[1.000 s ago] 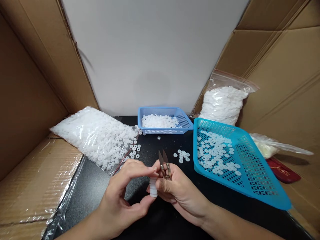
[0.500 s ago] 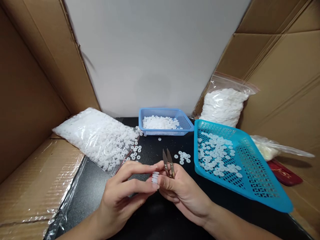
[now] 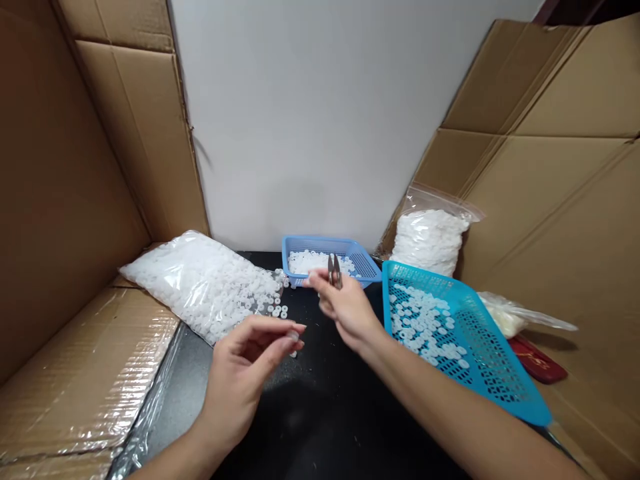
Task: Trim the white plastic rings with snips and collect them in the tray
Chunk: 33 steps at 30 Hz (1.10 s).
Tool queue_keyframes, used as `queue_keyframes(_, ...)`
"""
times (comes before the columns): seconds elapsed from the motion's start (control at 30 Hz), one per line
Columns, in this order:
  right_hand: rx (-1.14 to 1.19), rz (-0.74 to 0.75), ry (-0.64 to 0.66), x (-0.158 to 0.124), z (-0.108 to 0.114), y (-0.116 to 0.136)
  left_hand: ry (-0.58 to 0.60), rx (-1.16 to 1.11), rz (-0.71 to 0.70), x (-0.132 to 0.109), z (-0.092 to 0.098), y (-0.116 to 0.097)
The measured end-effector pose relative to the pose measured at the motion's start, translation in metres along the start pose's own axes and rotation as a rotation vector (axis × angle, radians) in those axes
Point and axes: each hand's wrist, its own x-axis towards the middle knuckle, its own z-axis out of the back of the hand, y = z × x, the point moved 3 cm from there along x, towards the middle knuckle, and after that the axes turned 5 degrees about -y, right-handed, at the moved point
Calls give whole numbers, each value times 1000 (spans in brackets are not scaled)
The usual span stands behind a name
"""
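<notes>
My left hand is closed in a pinch over the black table, with a small whitish ring partly hidden between thumb and fingertips. My right hand reaches forward to the front edge of the small blue basket. It grips a pair of thread snips, whose two dark blades point up and away from me. Thumb and index finger come together in front of the basket. Something white may be at those fingertips, but blur hides it. White rings lie heaped inside the small basket.
A clear bag of white rings spills onto the table at left. The larger turquoise basket at right holds more rings. Behind it stand a full zip bag, a smaller bag and a red packet. Cardboard walls flank both sides.
My hands have parted from around a short stack of white rings. The right one has moved forward to the small basket with the snips; the left remains low, still pinching. The view has shifted.
</notes>
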Motion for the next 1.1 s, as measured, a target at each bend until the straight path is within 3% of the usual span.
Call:
queue_keyframes(0.1,-110,85,-130,46,5,17,-24,-255,317,2,-1,8)
queue_keyframes(0.17,-181,128,-175,65,9,25,-22,-341,412,3,-2,10)
queue_keyframes(0.27,-272,196,-185,70,11,27,-13,-413,494,0,-4,9)
queue_keyframes(0.43,-346,338,-12,23,10,18,50,-490,541,-6,-8,10)
queue_keyframes(0.57,-376,396,277,-31,9,20,77,-523,545,-8,-10,16)
queue_keyframes(0.63,-411,446,445,-49,8,22,71,-485,549,-9,-11,21)
queue_keyframes(0.7,-436,492,513,-56,9,21,57,-420,548,-10,-11,26)
queue_keyframes(0.87,-401,424,422,-55,14,3,38,-288,536,-15,-11,33)
queue_keyframes(1.0,-238,262,339,-61,16,-9,87,-218,501,-19,-14,30)
queue_keyframes(1.1,-189,256,267,-67,16,-10,126,-235,480,-19,-18,27)
